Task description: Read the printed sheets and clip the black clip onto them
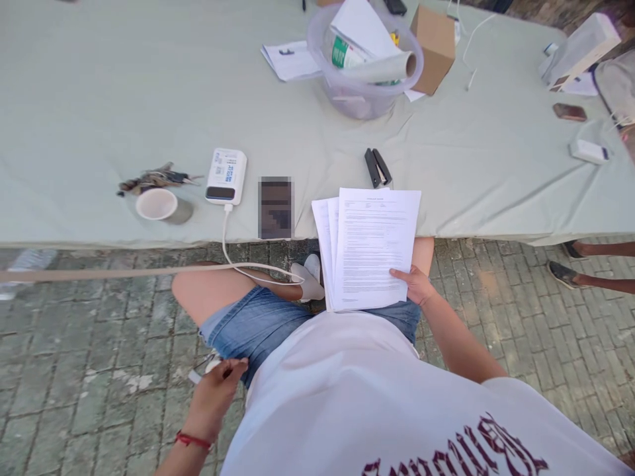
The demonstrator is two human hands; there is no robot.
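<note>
My right hand (419, 285) grips the right edge of a fanned stack of printed sheets (377, 248), thumb on top and the other fingers hidden underneath. The sheets lean over the table's front edge above my lap. Just beyond them, a black stapler (378, 168) lies on the tablecloth. My left hand (221, 383) is low beside my left thigh, near the hem of my denim shorts, its fingers curled together. Whether anything is in those fingers is hidden. A small white object (195, 376) shows beside that hand; I cannot tell what it is.
On the cloth-covered table (124, 86) are a white power bank (227, 175) with a cable, a pixelated dark rectangle (276, 207), a cup (163, 206), keys (156, 178), a filled plastic basin (364, 99) and a cardboard box (433, 49). Another person's feet (563, 274) show at right.
</note>
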